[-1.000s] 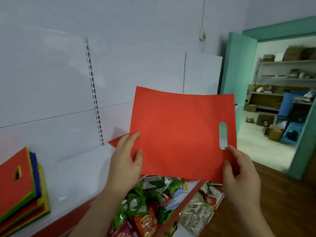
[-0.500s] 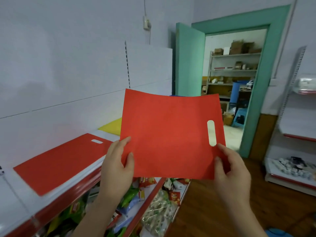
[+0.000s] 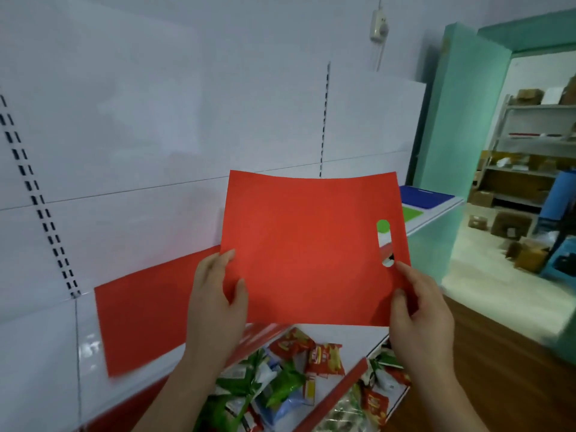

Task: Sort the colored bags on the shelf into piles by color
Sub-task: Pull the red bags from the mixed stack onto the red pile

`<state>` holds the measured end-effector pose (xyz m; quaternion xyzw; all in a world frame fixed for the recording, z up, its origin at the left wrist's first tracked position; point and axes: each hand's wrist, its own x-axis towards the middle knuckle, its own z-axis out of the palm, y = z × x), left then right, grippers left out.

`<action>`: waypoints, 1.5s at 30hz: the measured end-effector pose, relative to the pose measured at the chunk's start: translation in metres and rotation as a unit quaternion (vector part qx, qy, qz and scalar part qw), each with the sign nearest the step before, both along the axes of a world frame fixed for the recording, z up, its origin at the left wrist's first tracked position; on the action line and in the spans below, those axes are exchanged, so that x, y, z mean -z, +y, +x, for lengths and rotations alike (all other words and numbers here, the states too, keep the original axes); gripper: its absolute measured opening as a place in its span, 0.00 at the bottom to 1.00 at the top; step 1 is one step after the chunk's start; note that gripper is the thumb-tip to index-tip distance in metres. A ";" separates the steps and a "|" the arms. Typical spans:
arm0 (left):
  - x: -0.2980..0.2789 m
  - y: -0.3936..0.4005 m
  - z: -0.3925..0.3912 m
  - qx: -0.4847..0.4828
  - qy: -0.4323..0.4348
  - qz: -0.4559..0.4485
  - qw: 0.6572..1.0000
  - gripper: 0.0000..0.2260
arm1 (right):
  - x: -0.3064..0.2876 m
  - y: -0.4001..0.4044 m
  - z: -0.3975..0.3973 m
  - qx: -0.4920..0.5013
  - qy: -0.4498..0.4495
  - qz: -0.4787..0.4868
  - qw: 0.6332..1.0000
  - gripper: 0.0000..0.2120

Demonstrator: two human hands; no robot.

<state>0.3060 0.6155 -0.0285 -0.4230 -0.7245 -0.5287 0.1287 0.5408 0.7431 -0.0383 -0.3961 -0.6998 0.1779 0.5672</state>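
Note:
I hold a flat red bag [image 3: 308, 244] with an oval handle cut-out up in front of me, above the white shelf [image 3: 46, 353]. My left hand [image 3: 215, 304] pinches its lower left edge, thumb on the front. My right hand [image 3: 417, 310] pinches the lower right corner, just below the cut-out. Another red bag [image 3: 146, 313] lies flat on the shelf behind my left hand. Farther right on the shelf lie a green bag [image 3: 411, 212] and a blue bag [image 3: 424, 196].
Lower shelves below hold several snack packets [image 3: 280, 378]. A slotted white back panel [image 3: 156, 120] rises behind the shelf. At the right a teal door [image 3: 452, 120] stands open onto a storeroom with racks and boxes [image 3: 523, 169].
My view swung from the left end of the shelf to the right, then back a little. The mixed stack at the left left the view. Both hands kept their hold on the red bag.

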 end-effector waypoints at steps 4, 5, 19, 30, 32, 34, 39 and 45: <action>0.003 -0.008 -0.026 -0.066 0.004 -0.012 0.998 0.20 | 0.005 0.024 -0.046 -0.062 -0.012 0.006 0.998 0.19; 0.002 -0.011 -0.032 -0.085 0.003 -0.015 0.996 0.21 | 0.005 0.030 -0.058 -0.077 -0.009 0.006 0.997 0.19; 0.023 -0.049 -0.071 -0.337 -0.035 -0.136 0.931 0.22 | 0.011 0.077 -0.182 -0.315 -0.158 -0.012 0.936 0.17; 0.034 -0.064 -0.078 -0.405 -0.039 -0.296 0.864 0.20 | 0.013 0.086 -0.210 -0.322 -0.333 0.008 0.886 0.19; 0.035 -0.067 -0.081 -0.408 -0.037 -0.333 0.849 0.18 | 0.013 0.085 -0.212 -0.316 -0.347 0.012 0.883 0.17; 0.037 -0.069 -0.083 -0.408 -0.030 -0.361 0.838 0.16 | 0.014 0.084 -0.214 -0.308 -0.360 0.015 0.881 0.16; 0.041 -0.069 -0.086 -0.408 -0.015 -0.378 0.831 0.14 | 0.016 0.084 -0.215 -0.292 -0.383 0.020 0.876 0.14; 0.043 -0.069 -0.087 -0.402 -0.028 -0.372 0.836 0.16 | 0.016 0.084 -0.215 -0.271 -0.401 0.021 0.875 0.14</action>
